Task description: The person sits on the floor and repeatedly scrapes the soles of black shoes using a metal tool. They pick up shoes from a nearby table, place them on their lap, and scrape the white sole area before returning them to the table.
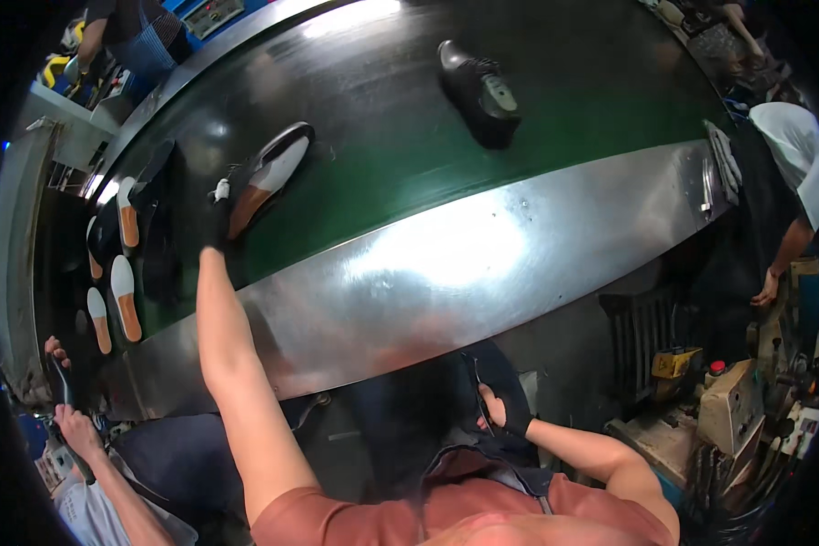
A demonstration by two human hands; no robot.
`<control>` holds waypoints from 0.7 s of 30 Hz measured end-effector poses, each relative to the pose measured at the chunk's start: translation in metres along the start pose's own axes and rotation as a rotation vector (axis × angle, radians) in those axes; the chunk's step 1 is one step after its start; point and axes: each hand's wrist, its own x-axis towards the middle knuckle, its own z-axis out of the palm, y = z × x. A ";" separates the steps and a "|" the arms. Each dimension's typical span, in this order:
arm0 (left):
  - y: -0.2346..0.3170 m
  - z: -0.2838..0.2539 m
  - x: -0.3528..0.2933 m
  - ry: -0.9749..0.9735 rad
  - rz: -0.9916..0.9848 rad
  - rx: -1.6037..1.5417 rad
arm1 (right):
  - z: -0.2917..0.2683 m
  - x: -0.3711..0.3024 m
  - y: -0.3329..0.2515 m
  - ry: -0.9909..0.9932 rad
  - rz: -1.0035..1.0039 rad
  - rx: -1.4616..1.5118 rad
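My left hand [215,218], in a dark glove with a pale fingertip showing, reaches over the green belt. It is closed on the heel end of a dark shoe [280,170] whose underside is white and tan. Low by my lap, my right hand [510,415], also dark-gloved with bare fingers, is closed round a thin, dark, curved piece [479,380] that I cannot make out. Farther right on the belt lies a black lace-up shoe [479,91] with a pale patch by its opening.
Several white-and-tan shoe bottoms [126,296] lie at the belt's left end. A shiny metal ledge [391,300] edges the belt [382,196]. A co-worker's hands [77,428] hold a dark item at lower left. Another person's hand [767,288] hangs near machinery [730,405] at right.
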 end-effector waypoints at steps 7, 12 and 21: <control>0.061 0.049 -0.126 0.266 0.335 0.082 | 0.005 0.004 0.016 0.035 0.039 0.115; 0.068 0.020 -0.133 0.009 0.154 -0.370 | 0.010 -0.004 0.010 0.041 -0.122 0.037; -0.054 -0.051 -0.431 -0.064 0.299 -0.034 | 0.013 -0.052 0.049 0.188 -0.280 0.301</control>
